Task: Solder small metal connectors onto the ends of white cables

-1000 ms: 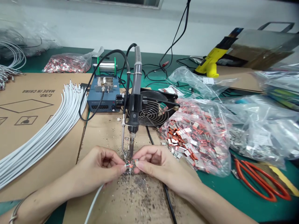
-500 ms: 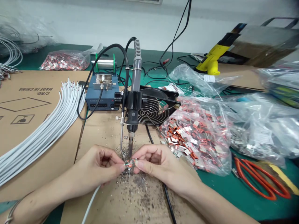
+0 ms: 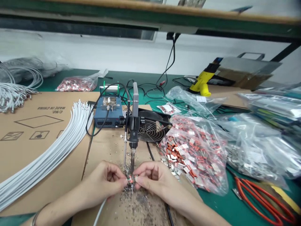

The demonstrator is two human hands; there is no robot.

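My left hand (image 3: 105, 180) pinches the end of a white cable (image 3: 99, 211), which runs down out of the palm toward the bottom edge. My right hand (image 3: 156, 179) grips a small orange-and-silver connector (image 3: 130, 180) between thumb and index finger. Fingertips of both hands nearly meet, and they cover much of the joint. Right above it stands a soldering iron (image 3: 134, 135), clamped upright, its tip at the connector. Beside the iron a thin metal solder feed tube (image 3: 125, 153) curves down to the same spot. Whether the tip touches the joint I cannot tell.
Behind are a blue solder feeder (image 3: 107, 118) and a black fan (image 3: 152, 133). White cables (image 3: 58, 147) lie bundled on cardboard at left. A bag of connectors (image 3: 195, 150), orange-handled scissors (image 3: 261, 197) and a yellow heat gun (image 3: 203, 81) are at right. A shelf (image 3: 150, 15) crosses overhead.
The camera has tilted up, so the shelf now shows and the bench sits lower in view. Both hands still hold the cable and connector beneath the iron tip.
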